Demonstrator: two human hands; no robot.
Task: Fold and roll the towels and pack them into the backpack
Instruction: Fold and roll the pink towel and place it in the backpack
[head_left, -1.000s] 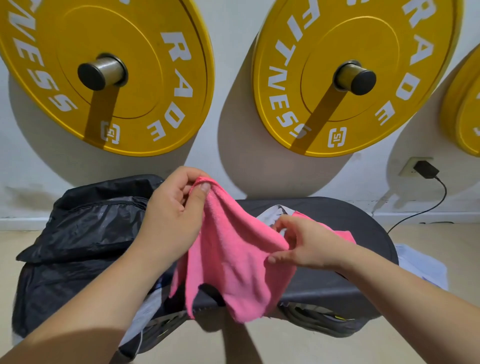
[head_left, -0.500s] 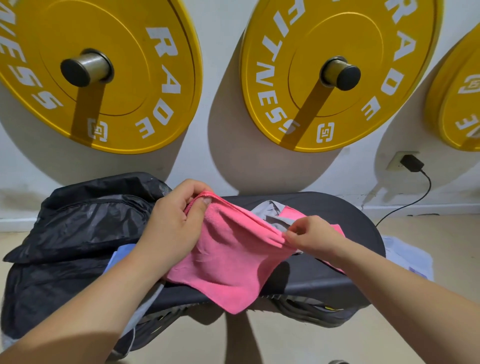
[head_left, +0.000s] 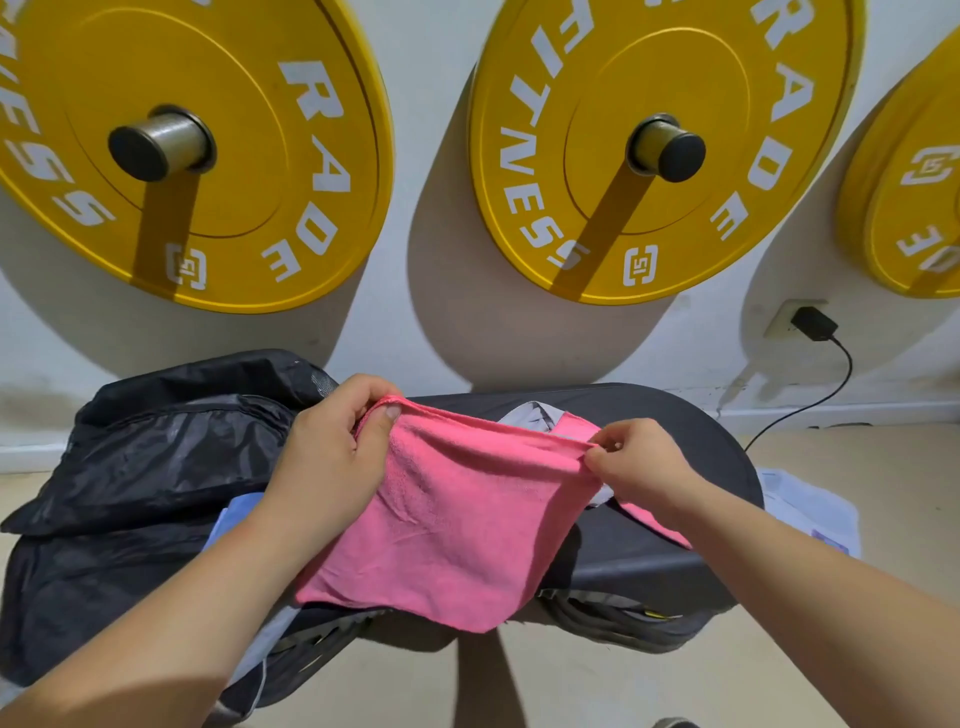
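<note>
Both hands pinch fluffy pink towel (head_left: 457, 525) taut.

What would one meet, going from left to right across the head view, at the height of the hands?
Black backpack → left hand → pink towel → right hand → pale item on the floor.

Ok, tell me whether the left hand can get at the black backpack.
Probably yes: the black backpack lies just beside the left hand, nothing between them, though that hand grips a corner of the pink towel.
</note>
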